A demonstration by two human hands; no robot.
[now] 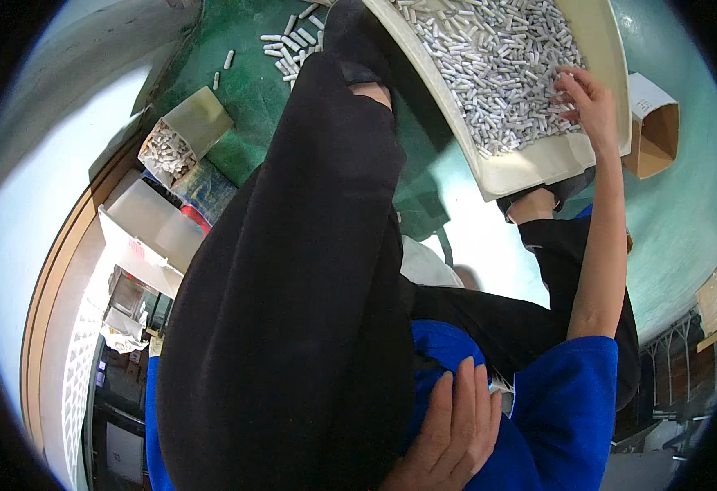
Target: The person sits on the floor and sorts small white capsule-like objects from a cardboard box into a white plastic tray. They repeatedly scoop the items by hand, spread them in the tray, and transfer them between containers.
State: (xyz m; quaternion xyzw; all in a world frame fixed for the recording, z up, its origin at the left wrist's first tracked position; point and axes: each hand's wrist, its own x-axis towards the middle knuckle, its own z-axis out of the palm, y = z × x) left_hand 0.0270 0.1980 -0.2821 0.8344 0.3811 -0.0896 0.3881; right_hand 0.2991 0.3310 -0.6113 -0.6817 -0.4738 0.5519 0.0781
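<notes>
My right hand reaches over a cream-coloured tray heaped with small white cylindrical pieces. Its fingers are bent and spread apart, with the tips at the heap near the tray's right wall; no held piece can be made out. Low in the picture, my left hand rests in front of the blue shirt, back of the hand uppermost. Its fingers are extended side by side and slightly curved, and the palm is hidden. A small pale object shows beside its fingertips, too covered to name.
More cylindrical pieces lie on the green floor at upper left. Nearby is a box containing similar pieces, with a white bin below it. An open cardboard box stands right of the tray. My black-trousered leg fills the middle.
</notes>
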